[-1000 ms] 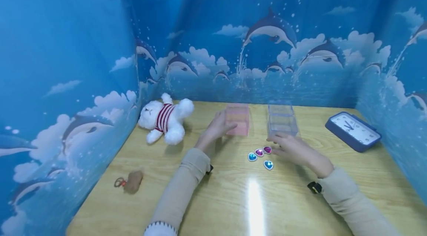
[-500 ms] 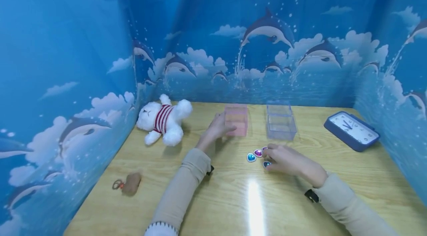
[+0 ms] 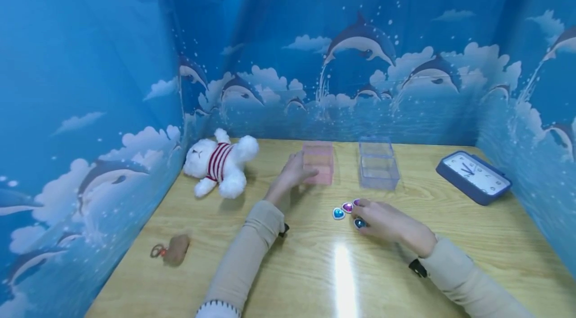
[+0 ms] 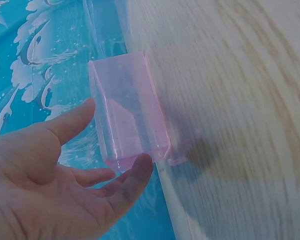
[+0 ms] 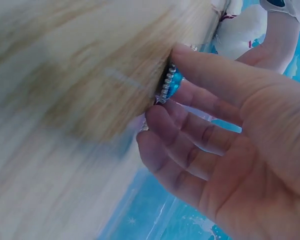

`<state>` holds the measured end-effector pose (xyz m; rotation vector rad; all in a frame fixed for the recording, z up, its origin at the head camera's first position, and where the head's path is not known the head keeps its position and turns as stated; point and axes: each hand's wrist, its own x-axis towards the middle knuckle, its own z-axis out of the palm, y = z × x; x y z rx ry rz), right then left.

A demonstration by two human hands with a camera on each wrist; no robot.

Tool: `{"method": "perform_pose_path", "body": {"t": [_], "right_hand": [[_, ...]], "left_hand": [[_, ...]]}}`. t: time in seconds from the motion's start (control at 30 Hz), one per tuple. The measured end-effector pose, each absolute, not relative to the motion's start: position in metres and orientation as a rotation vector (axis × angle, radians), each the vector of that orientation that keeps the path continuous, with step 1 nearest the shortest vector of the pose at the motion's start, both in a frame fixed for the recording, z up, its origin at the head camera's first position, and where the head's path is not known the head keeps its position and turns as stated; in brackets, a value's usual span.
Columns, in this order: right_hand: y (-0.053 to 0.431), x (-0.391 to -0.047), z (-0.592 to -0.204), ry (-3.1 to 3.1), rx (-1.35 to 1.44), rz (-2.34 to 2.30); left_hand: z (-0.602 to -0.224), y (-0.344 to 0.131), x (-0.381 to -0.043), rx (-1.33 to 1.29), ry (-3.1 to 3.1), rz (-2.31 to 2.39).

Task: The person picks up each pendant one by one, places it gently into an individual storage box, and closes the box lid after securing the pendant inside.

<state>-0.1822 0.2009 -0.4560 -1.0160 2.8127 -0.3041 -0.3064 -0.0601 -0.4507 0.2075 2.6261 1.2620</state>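
In the head view my right hand [image 3: 384, 220] curls its thumb and fingers about a blue heart-shaped gem [image 3: 359, 223] with a beaded silver rim. The right wrist view has this gem [image 5: 172, 84] pinched between the thumb and fingers, close to the wood. Another blue heart gem [image 3: 338, 213] and a pink heart gem [image 3: 347, 207] lie to its left; a second pink gem [image 3: 356, 202] is partly hidden by the fingers. My left hand [image 3: 294, 170] rests at the left side of a clear pink box [image 3: 325, 178], its relaxed thumb and forefinger spread along it [image 4: 130, 110].
A clear bluish box [image 3: 379, 180] with its lid raised stands right of the pink one. A white plush toy [image 3: 231, 170] in a striped top lies back left. A brown keyring pouch [image 3: 177, 249] is front left, a blue clock [image 3: 474, 175] far right. Dolphin-print curtains enclose the table.
My right hand has come from beside the bluish box down and left onto the blue gem and taken hold of it. The left hand stays at the pink box.
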Motion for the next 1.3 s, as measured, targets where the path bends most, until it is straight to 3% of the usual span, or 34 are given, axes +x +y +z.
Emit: {"method": "perform_pose_path", "body": {"t": [0.8, 1.3], "right_hand": [[0.194, -0.198, -0.450, 2.987, -1.130, -0.335], [0.179, -0.215, -0.455, 2.964, -1.260, -0.041]], "left_hand": [[-0.452, -0.062, -0.307, 0.200, 2.632, 1.212], [-0.458, -0.061, -0.308, 0.205, 2.634, 1.282]]}}
